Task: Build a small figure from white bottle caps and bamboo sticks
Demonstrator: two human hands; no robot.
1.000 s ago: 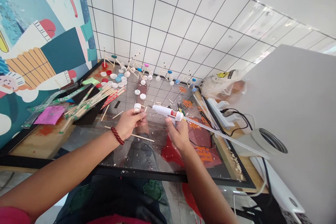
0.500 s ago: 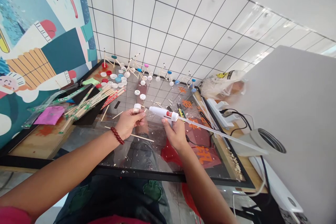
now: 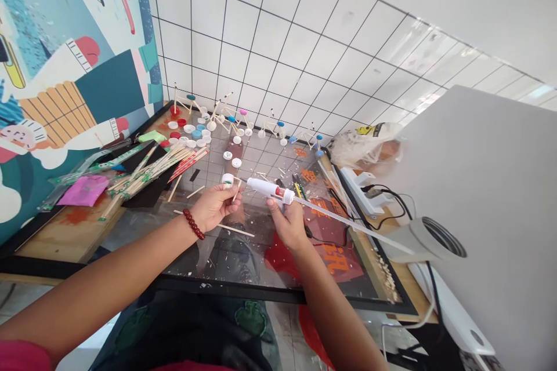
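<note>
My left hand (image 3: 215, 206), with a dark red bead bracelet (image 3: 193, 225) at the wrist, pinches a short wooden stick (image 3: 237, 191). By its fingertips is a white bottle cap (image 3: 227, 179); whether the fingers also grip it I cannot tell. My right hand (image 3: 289, 223) is wrapped round a white hot glue gun (image 3: 265, 187), whose nozzle points left, close to the stick. A long clear glue stick (image 3: 348, 219) runs out of the gun's back to the right.
Stick-and-cap figures (image 3: 270, 127) line the table's back edge. Loose bottle caps (image 3: 196, 134) lie left of them. A bundle of wooden sticks (image 3: 143, 171) and a pink packet (image 3: 84, 191) are at left. On the right stand a power strip (image 3: 362, 190) and a grey cup-shaped container (image 3: 420, 239).
The stick in my left fingers has turned and shows more clearly below the nozzle. The cap has tilted slightly. The glue gun stays almost where it was; the view has shifted a little.
</note>
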